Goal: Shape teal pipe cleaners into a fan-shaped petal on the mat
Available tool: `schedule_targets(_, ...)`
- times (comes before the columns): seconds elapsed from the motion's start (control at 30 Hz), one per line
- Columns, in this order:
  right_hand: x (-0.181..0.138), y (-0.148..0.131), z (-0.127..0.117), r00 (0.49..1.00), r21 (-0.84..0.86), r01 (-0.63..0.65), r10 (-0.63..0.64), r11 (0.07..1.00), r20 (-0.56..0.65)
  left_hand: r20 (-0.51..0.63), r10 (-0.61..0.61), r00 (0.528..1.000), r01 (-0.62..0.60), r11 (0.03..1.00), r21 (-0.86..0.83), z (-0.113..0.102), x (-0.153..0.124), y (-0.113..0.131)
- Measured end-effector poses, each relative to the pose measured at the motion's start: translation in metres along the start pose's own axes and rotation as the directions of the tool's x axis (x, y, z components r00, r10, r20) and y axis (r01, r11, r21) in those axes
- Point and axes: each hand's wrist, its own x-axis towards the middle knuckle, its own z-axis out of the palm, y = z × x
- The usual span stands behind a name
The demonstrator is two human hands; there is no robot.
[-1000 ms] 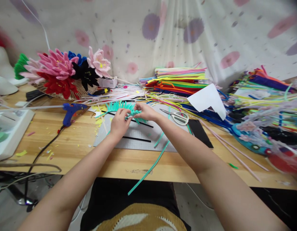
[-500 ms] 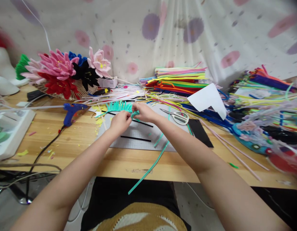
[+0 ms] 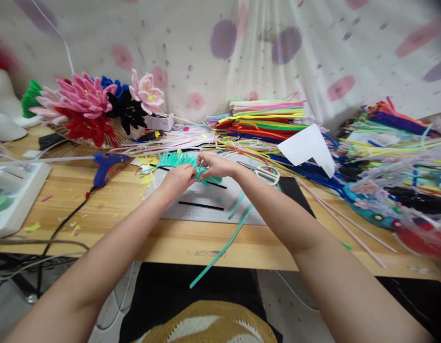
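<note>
A row of short teal pipe-cleaner pieces (image 3: 172, 159), standing up like a fringe, lies over the grey mat (image 3: 197, 215). My left hand (image 3: 180, 177) is closed on its near side, fingers pinched on the teal strands. My right hand (image 3: 216, 166) pinches the same fringe from the right, its fingertips close to the left hand's. More teal tufts show below my right fingers. Exactly which strands each hand grips is hidden. A black stick (image 3: 200, 206) lies on the mat near me, and another pokes out beneath the fringe.
Scissors (image 3: 266, 174) lie right of my right hand, beside a black slab (image 3: 295, 194). A long teal pipe cleaner (image 3: 222, 250) hangs over the table edge. Left are a blue glue gun (image 3: 105, 167) and fabric flowers (image 3: 87, 102). Pipe-cleaner bundles (image 3: 266, 116) and white card (image 3: 306, 148) lie behind.
More of the teal fringe now shows around my fingers, with tufts spreading out below my right hand. Both hands have shifted only slightly and stay together at the fringe.
</note>
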Motion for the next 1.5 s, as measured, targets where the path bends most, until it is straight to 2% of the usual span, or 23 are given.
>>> schedule_targets(0.23,0.0,-0.008,-0.005,1.0,0.053,-0.016,0.015,0.998,0.017,-0.069,0.03,0.997,-0.035,0.997,-0.069,0.001,-0.007,-0.001)
schedule_targets(0.47,-0.002,-0.009,-0.006,1.0,0.03,-0.017,0.017,0.999,0.018,-0.062,-0.005,0.998,0.003,0.999,-0.038,0.003,-0.011,-0.001)
schedule_targets(0.6,-0.001,-0.007,-0.005,1.0,0.009,-0.012,0.012,1.0,-0.002,-0.075,-0.092,0.993,0.085,0.992,-0.092,0.003,-0.01,0.002)
schedule_targets(0.77,0.001,-0.007,-0.002,0.999,-0.043,0.031,-0.033,0.999,-0.038,-0.14,-0.28,0.95,0.219,0.914,-0.342,0.004,-0.007,0.007)
schedule_targets(0.83,0.001,-0.006,0.0,0.997,-0.052,0.047,-0.051,0.998,-0.062,-0.121,-0.399,0.909,0.298,0.825,-0.48,0.006,-0.004,0.009)
schedule_targets(0.87,0.001,-0.005,0.001,0.995,-0.047,0.056,-0.059,0.997,-0.075,-0.084,-0.467,0.88,0.342,0.747,-0.569,0.007,-0.002,0.011)
schedule_targets(0.93,0.001,-0.004,0.002,0.992,-0.027,0.072,-0.074,0.997,-0.102,0.046,-0.589,0.807,0.417,0.512,-0.751,0.008,0.002,0.014)
schedule_targets(1.0,0.001,-0.003,0.004,0.987,-0.023,0.092,-0.094,0.996,-0.129,0.21,-0.654,0.727,0.467,0.247,-0.849,0.005,0.007,0.019)
schedule_targets(1.1,-0.001,-0.004,0.005,0.979,-0.065,0.124,-0.133,0.99,-0.157,0.453,-0.654,0.607,0.568,-0.042,-0.822,-0.003,0.013,0.023)
schedule_targets(1.17,-0.002,-0.004,0.005,0.976,-0.082,0.134,-0.146,0.988,-0.159,0.569,-0.601,0.561,0.63,-0.136,-0.764,-0.007,0.014,0.022)
schedule_targets(1.2,-0.002,-0.003,0.005,0.977,-0.082,0.131,-0.142,0.988,-0.158,0.59,-0.581,0.561,0.646,-0.139,-0.751,-0.008,0.014,0.022)
schedule_targets(1.23,-0.002,-0.003,0.005,0.978,-0.078,0.122,-0.133,0.989,-0.158,0.573,-0.579,0.58,0.646,-0.101,-0.757,-0.008,0.013,0.021)
schedule_targets(1.27,-0.002,-0.002,0.004,0.98,-0.071,0.11,-0.12,0.991,-0.161,0.512,-0.601,0.614,0.628,-0.021,-0.778,-0.007,0.011,0.02)
schedule_targets(1.3,-0.002,-0.001,0.004,0.981,-0.065,0.095,-0.104,0.993,-0.166,0.404,-0.635,0.658,0.593,0.106,-0.798,-0.006,0.009,0.019)
schedule_targets(1.37,-0.001,0.0,0.003,0.981,-0.051,0.066,-0.074,0.997,-0.177,0.097,-0.649,0.755,0.488,0.457,-0.743,-0.004,0.003,0.017)
schedule_targets(1.43,-0.001,0.0,0.002,0.984,-0.035,0.044,-0.049,0.998,-0.168,-0.164,-0.528,0.833,0.381,0.764,-0.521,-0.002,-0.003,0.017)
schedule_targets(1.5,0.0,0.0,0.001,0.988,-0.017,0.031,-0.033,0.999,-0.151,-0.254,-0.376,0.891,0.301,0.908,-0.29,0.0,-0.008,0.017)
